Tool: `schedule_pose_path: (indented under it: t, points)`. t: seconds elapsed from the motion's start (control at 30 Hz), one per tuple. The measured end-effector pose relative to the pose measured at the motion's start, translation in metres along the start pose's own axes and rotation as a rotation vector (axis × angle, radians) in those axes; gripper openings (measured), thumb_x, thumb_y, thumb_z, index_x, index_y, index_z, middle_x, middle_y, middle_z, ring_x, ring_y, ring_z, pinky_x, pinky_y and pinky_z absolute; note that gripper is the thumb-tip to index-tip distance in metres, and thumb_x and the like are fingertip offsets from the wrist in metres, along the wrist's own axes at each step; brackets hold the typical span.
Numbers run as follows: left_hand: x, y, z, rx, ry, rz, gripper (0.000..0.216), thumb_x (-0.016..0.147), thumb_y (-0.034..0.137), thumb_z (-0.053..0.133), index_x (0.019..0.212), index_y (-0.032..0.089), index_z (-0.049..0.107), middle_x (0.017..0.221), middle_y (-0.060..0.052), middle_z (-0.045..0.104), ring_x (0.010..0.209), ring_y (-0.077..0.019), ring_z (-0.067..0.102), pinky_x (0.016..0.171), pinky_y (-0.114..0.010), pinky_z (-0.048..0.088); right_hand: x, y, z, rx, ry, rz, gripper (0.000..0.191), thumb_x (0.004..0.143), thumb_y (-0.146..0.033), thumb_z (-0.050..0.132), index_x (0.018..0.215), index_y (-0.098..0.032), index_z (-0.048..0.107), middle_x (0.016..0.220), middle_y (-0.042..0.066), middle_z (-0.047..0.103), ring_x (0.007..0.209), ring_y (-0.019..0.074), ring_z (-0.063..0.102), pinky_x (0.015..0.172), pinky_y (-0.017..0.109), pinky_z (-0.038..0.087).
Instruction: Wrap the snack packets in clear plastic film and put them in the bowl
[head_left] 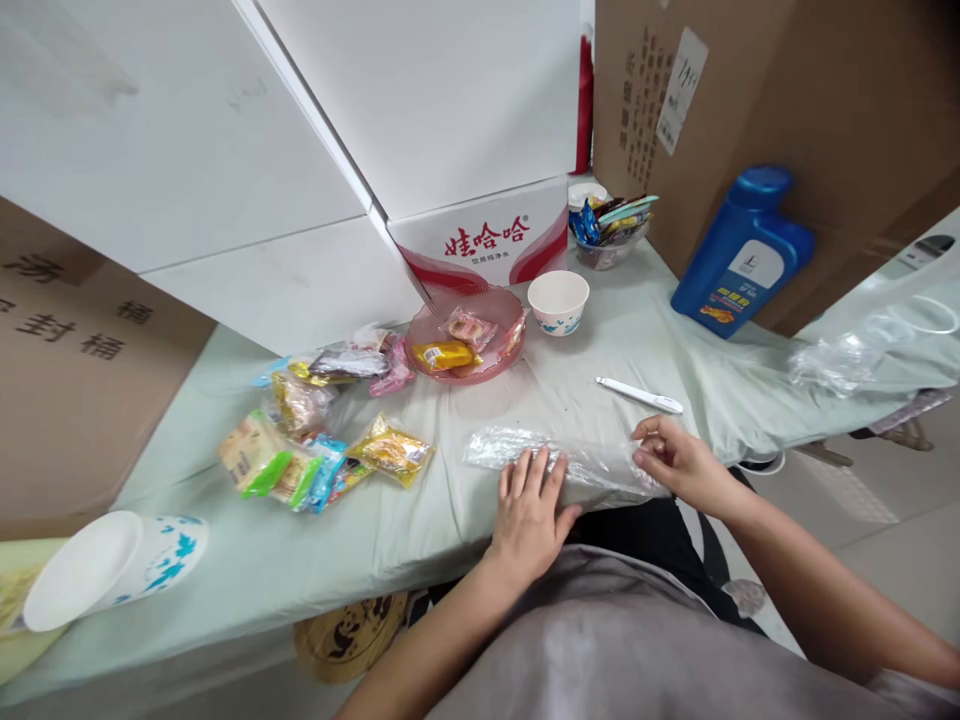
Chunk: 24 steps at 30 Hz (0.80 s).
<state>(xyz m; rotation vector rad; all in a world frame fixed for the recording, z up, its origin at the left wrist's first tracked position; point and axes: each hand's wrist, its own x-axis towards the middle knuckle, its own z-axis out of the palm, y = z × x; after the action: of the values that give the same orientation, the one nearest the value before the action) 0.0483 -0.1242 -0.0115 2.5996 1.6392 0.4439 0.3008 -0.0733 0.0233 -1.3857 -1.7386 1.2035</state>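
Note:
A clear plastic bag [525,452] lies flat near the front edge of the pale green table cover [420,520]. My left hand [531,510] rests flat on the bag's middle with its fingers stretched out. My right hand [679,462] pinches the bag's right end with curled fingers. A white pen-like stick [639,394] lies just beyond my right hand.
Several snack packets [315,440] lie at the left, and more fill a pink plate [466,340]. Behind stand a white paper bowl [558,301], a red-and-white carton [480,240], a bowl of sachets [609,235] and a blue jug [742,255]. A tipped paper cup [105,570] lies at far left.

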Motion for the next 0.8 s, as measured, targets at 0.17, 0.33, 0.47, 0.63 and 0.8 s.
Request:
schedule_pose_path:
  t: [0.17, 0.33, 0.47, 0.63, 0.8]
  points:
    - [-0.002, -0.009, 0.005, -0.052, -0.186, 0.269, 0.058, 0.094, 0.046, 0.05, 0.147, 0.03, 0.034, 0.158, -0.004, 0.03, 0.147, -0.03, 0.018, 0.117, -0.061, 0.012, -0.008, -0.03, -0.008, 0.298, -0.591, 0.018, 0.035, 0.09, -0.045, 0.058, 0.108, -0.015, 0.061, 0.067, -0.001, 0.06, 0.055, 0.0094, 0.055, 0.05, 0.021, 0.04]
    - [-0.002, -0.014, 0.001, -0.095, -0.265, 0.324, 0.059, 0.094, 0.046, 0.049, 0.148, 0.029, 0.032, 0.157, -0.003, 0.032, 0.149, -0.0275, 0.013, 0.119, -0.059, 0.002, 0.029, -0.04, 0.014, 0.54, -0.596, 0.1, 0.036, 0.085, -0.049, 0.063, 0.091, -0.014, 0.065, 0.067, 0.001, 0.066, 0.057, 0.0107, 0.063, 0.049, 0.019, 0.042]
    - [-0.002, -0.012, -0.001, -0.139, -0.276, 0.276, 0.067, 0.088, 0.047, 0.057, 0.147, 0.024, 0.033, 0.152, -0.007, 0.04, 0.146, -0.0275, 0.023, 0.121, -0.056, 0.0, 0.071, -0.043, 0.041, 0.64, -0.46, 0.242, 0.038, 0.074, -0.049, 0.075, 0.088, -0.015, 0.064, 0.079, 0.005, 0.071, 0.064, 0.0124, 0.067, 0.048, 0.018, 0.042]
    - [-0.001, -0.014, 0.002, -0.182, -0.299, 0.234, 0.078, 0.085, 0.051, 0.058, 0.149, 0.019, 0.028, 0.151, -0.01, 0.041, 0.144, -0.0287, 0.028, 0.121, -0.056, 0.003, 0.103, -0.044, 0.067, 0.616, -0.502, 0.351, 0.031, 0.079, -0.039, 0.073, 0.095, -0.014, 0.065, 0.091, 0.009, 0.072, 0.071, 0.0151, 0.069, 0.051, 0.018, 0.046]
    - [0.0, -0.015, 0.004, -0.203, -0.307, 0.203, 0.076, 0.085, 0.054, 0.057, 0.147, 0.017, 0.032, 0.152, -0.013, 0.04, 0.144, -0.0296, 0.03, 0.121, -0.055, 0.007, 0.111, -0.034, 0.081, 0.585, -0.474, 0.431, 0.037, 0.083, -0.036, 0.07, 0.113, -0.014, 0.062, 0.113, 0.014, 0.069, 0.077, 0.016, 0.069, 0.054, 0.02, 0.049]
